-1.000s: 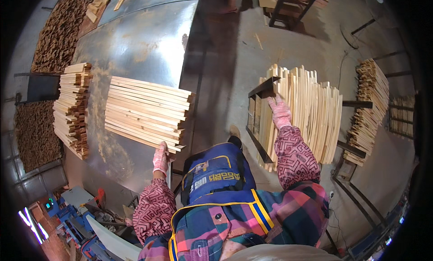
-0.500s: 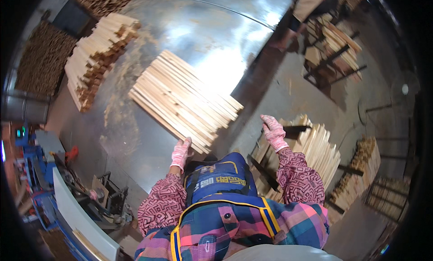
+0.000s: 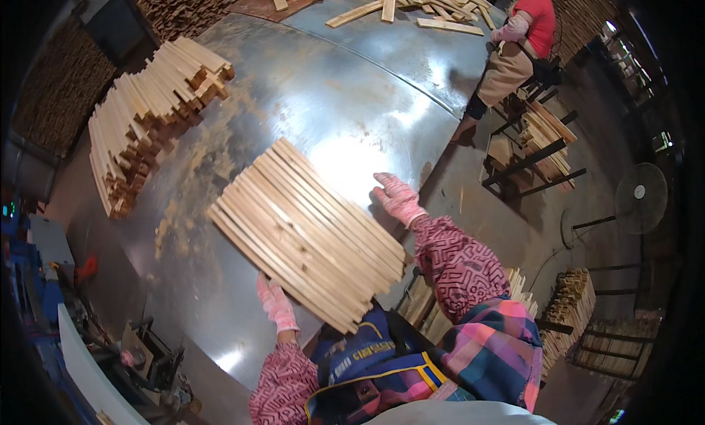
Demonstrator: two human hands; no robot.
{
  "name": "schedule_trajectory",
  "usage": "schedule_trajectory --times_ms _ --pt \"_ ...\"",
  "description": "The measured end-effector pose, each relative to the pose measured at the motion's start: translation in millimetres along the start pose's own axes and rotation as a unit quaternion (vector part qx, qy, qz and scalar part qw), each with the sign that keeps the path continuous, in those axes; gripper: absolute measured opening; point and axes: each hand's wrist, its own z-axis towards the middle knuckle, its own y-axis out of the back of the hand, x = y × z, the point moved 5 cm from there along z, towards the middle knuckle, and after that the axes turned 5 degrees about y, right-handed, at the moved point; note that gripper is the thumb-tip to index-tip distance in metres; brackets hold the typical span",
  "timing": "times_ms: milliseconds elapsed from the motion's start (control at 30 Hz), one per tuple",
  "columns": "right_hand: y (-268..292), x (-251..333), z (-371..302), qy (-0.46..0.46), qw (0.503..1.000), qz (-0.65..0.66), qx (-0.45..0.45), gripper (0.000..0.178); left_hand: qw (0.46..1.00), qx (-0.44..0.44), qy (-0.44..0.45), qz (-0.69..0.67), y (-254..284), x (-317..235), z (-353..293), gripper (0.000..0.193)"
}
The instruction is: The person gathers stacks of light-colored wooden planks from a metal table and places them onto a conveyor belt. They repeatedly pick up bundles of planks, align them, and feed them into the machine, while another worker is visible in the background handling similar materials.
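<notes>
A side-by-side bundle of pale wooden strips (image 3: 308,234) lies aslant on the shiny metal table (image 3: 286,102), its near ends close to my body. My left hand (image 3: 277,304), in a pink-and-white glove, is at the bundle's lower left edge. Its fingers are stretched along the outermost strip; whether they press on it I cannot tell. Beyond the bundle's right side my right hand (image 3: 398,199), gloved alike, is held apart from the strips, fingers spread and holding nothing.
A stepped stack of strips (image 3: 158,105) stands on the table's left. Loose boards (image 3: 411,6) lie at the far end, beside a person in red (image 3: 534,21). Racks with wood (image 3: 540,149) and a fan (image 3: 640,193) stand on the right. Machinery (image 3: 150,355) is at lower left.
My right hand has moved up and left, from beside the table to near the bundle's right side. The left hand has slid lower along the bundle's edge. My view has tilted toward the far end.
</notes>
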Motion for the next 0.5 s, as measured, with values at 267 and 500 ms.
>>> schedule_trajectory --times_ms 267,500 --pt "-85 40 35 -0.151 0.83 0.53 0.085 0.069 0.916 -0.075 0.141 -0.368 -38 -34 4 0.061" --pt "-22 65 7 -0.34 0.614 0.646 0.3 0.067 0.827 0.14 0.369 -0.399 -48 -87 2 0.081"
